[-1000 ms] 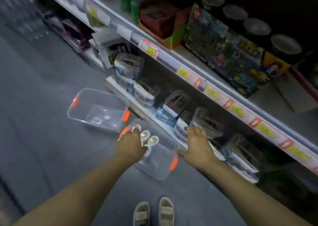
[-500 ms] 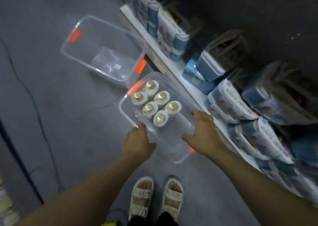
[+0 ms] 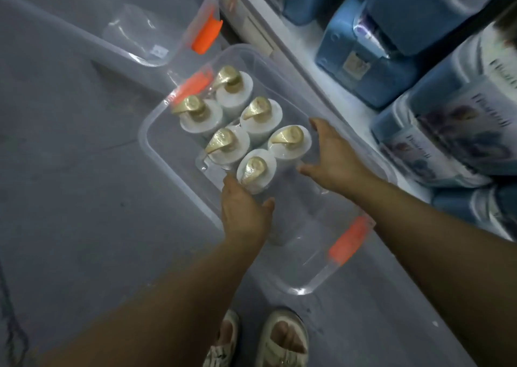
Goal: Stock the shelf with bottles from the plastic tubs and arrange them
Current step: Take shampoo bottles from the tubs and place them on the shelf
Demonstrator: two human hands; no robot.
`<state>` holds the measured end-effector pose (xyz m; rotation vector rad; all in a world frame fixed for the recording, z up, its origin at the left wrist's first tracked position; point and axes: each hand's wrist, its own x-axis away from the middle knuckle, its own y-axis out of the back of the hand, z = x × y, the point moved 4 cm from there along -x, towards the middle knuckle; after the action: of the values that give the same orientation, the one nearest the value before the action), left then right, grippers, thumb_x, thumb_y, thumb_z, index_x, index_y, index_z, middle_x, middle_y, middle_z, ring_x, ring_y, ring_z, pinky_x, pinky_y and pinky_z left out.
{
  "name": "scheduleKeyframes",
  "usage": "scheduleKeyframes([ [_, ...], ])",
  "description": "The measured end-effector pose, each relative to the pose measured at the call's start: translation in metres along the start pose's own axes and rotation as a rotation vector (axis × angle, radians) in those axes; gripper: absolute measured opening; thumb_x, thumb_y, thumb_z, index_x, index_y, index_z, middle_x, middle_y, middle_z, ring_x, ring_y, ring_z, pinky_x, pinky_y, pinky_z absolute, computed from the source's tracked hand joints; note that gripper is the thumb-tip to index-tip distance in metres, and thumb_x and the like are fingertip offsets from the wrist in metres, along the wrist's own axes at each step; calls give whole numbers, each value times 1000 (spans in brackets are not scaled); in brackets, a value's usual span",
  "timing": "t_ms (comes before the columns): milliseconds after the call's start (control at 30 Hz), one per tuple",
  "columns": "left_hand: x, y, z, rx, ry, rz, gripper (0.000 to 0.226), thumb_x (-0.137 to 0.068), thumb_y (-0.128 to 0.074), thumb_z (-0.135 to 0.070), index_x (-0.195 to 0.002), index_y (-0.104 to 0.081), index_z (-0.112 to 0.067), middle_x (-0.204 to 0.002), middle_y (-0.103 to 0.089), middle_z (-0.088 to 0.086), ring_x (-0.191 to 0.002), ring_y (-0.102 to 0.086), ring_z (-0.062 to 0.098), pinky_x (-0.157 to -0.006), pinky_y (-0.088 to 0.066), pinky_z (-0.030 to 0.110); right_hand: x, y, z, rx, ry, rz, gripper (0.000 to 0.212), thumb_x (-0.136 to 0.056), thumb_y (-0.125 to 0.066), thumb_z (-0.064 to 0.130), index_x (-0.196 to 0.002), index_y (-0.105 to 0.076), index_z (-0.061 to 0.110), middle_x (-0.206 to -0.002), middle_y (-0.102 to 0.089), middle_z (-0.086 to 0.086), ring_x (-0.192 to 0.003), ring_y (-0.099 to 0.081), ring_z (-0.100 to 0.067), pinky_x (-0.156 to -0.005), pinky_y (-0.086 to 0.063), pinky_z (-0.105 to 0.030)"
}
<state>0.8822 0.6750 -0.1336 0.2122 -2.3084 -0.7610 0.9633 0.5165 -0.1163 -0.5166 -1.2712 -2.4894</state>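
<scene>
Grey floor carries the clear tub [image 3: 156, 154]; six gold-capped bottles [image 3: 260, 120] stand between the spread left hand [image 3: 246, 212] and right hand [image 3: 335, 156]. Smooth, probably slippery: grasp the bodies below the caps.

I am standing in a shop aisle: wrapped packs [image 3: 361, 59] are filling a low shelf [image 3: 305, 56] beside me.

We cannot read the print on the blurred packs [image 3: 453, 131]. The second tub [image 3: 179, 31] runs off the top edge, and our left hand [image 3: 246, 212] hides the nearest bottle's [image 3: 256, 170] lower side.
</scene>
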Motion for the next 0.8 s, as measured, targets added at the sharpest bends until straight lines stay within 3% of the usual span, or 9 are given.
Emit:
scheduleKeyframes([
  [200,-18,-21,14,194,50,-135,61,-73,-80,-20,-124,-46,-19,-111,-62,-1,-102,-58,22,-82,-45,31,-35,-17,-13,77,138,67,86,-76,-76,13,-147,-28,14,-150,-34,-8,-137,-33,-24,-107,-26,-28],
  [300,-33,-25,17,248,54,-91,66,-69,-84,-21,-124,-49,-21,-101,-56,-9,-95,-53,16,-78,-41,26,-43,-22,-17,24,173,37,77,-70,-81,14,-136,-43,20,-138,-43,-5,-126,-42,-22,-92,-33,-23],
  [433,-44,-28,20,235,5,-55,67,-66,-85,-18,-123,-52,-24,-98,-54,-12,-93,-51,13,-80,-40,25,-43,-21,-25,47,186,43,72,-64,-84,15,-127,-50,13,-129,-47,-8,-115,-48,-23,-84,-36,-23],
  [533,-49,-28,19,189,-37,5,64,-66,-85,-16,-122,-54,-22,-100,-58,-10,-96,-55,16,-86,-45,27,-24,-22,-40,118,157,11,69,-65,-85,26,-123,-49,12,-124,-47,-10,-110,-50,-26,-84,-37,-28],
  [633,-50,-29,16,78,-73,77,68,-59,-85,-26,-122,-57,-20,-110,-66,-2,-103,-60,22,-92,-50,36,2,-22,-56,144,71,-49,72,-64,-85,36,-121,-48,13,-119,-48,-6,-102,-49,-21,-80,-38,-30],
  [700,-49,-32,14,43,-99,107,75,-51,-79,-32,-122,-58,-21,-113,-67,0,-106,-61,24,-92,-51,41,13,-21,-64,120,21,-84,74,-59,-87,37,-118,-48,14,-112,-48,-1,-95,-46,-15,-75,-35,-27],
  [800,-50,-35,11,27,-119,153,77,-50,-79,-35,-123,-58,-24,-114,-66,-2,-107,-61,23,-95,-50,40,12,-27,-69,62,17,-51,83,-55,-90,29,-123,-45,15,-118,-51,0,-101,-51,-19,-79,-41,-30],
])
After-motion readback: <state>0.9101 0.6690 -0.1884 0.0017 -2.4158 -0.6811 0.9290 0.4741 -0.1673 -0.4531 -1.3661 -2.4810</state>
